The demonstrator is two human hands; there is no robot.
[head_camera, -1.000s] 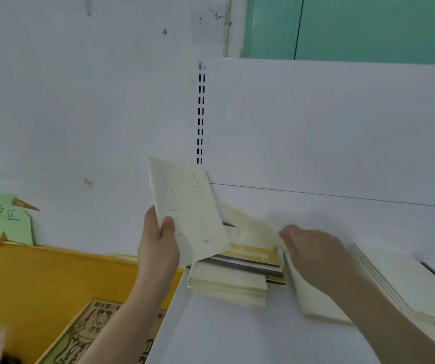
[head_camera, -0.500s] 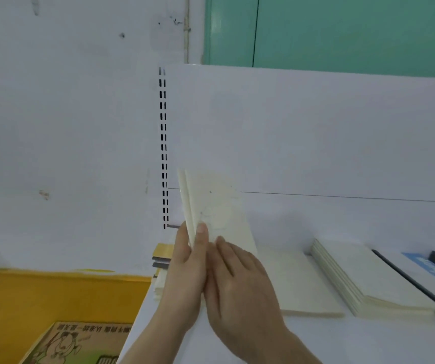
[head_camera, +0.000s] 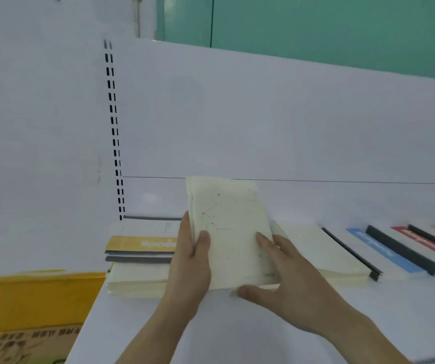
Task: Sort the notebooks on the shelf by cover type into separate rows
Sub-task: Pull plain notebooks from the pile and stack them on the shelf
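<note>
Listing leftward first: mixed stack with yellow cover on top, at the white shelf's left end. Left hand and right hand both clasp cream notebooks, tilted above shelf. Cream pile, dark-spined notebooks beyond.

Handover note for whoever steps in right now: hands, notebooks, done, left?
Left hand: gripping the left edge of a small bundle of cream notebooks, thumb on the cover.
Right hand: fingers flat on the bundle's right side, thumb under its near edge. Bundle is tilted up, above the shelf.
Left of it: a mixed stack, yellow-banded notebook on top, cream ones beneath.
Right of it: a cream pile, then notebooks with blue and red bands.
Done: rows on the right look started.
Left: set the bundle down with the cream ones, then split the mixed stack.
</note>
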